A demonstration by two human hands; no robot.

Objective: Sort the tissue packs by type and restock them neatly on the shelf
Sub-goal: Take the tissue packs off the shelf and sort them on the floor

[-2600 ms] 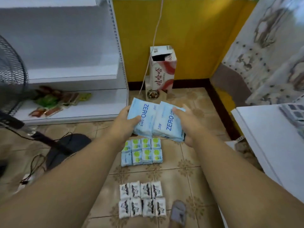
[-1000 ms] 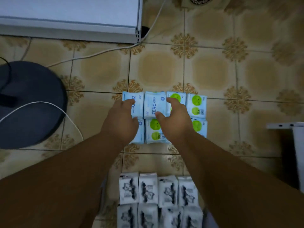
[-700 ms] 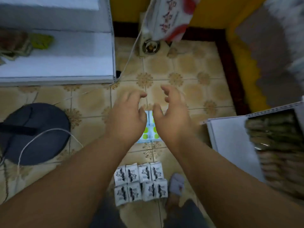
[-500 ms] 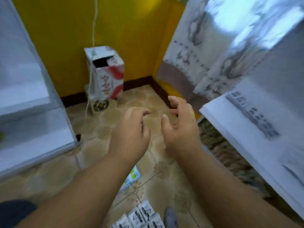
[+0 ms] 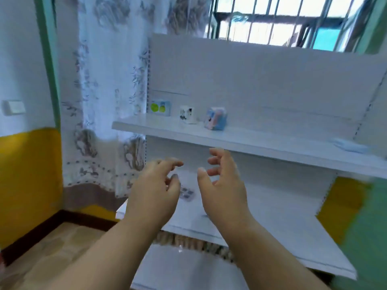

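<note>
We record a white shelving unit [image 5: 261, 84] filling the right of the view; its right end runs out of frame and its edges are smeared by motion blur. A patterned curtain [image 5: 109, 91] hangs to its left and covers the wall behind; a barred window [image 5: 272, 19] shows above the unit's back panel.

Upper shelf [image 5: 240, 141]: three tissue packs stand near its left end, apart from one another. A pack with green dots [image 5: 160, 107] stands leftmost, a white pack with dark print [image 5: 187, 114] stands next, and a pink and blue pack [image 5: 216, 118] stands to its right. Print on all three is too blurred to read. At the far right lies a pale flat item [image 5: 348, 146]; we cannot tell what it is.

Middle shelf [image 5: 272, 222]: a small dark-printed item [image 5: 187, 192] lies on it between our hands, partly hidden and not identifiable. Beneath this shelf a row of brownish packaged goods [image 5: 188, 242] shows only as a strip.

Our left hand [image 5: 154, 193] and right hand [image 5: 225, 185] hover side by side in front of the middle shelf, fingers spread and loosely curled, gripping nothing. Both forearms block the lower shelves.

A white wall switch [image 5: 14, 107] sits at far left.
</note>
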